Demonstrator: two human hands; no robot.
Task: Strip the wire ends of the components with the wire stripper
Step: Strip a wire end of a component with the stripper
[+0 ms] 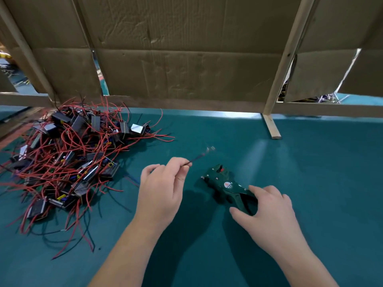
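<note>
My left hand (161, 189) pinches a thin wire (195, 159) between thumb and forefinger above the green table. The wire's far end points up and right and is blurred. A dark green wire stripper (223, 184) lies on the table just right of that hand, jaws toward the left. My right hand (267, 208) is over its handles, thumb and fingers curled on either side of them. A big pile of black components with red and black wires (68, 158) lies at the left.
A cardboard partition (186, 59) on a wooden frame closes off the back of the table. One wooden foot (271, 126) of the frame juts forward at the right. Green table surface (321, 172) spreads right of the stripper.
</note>
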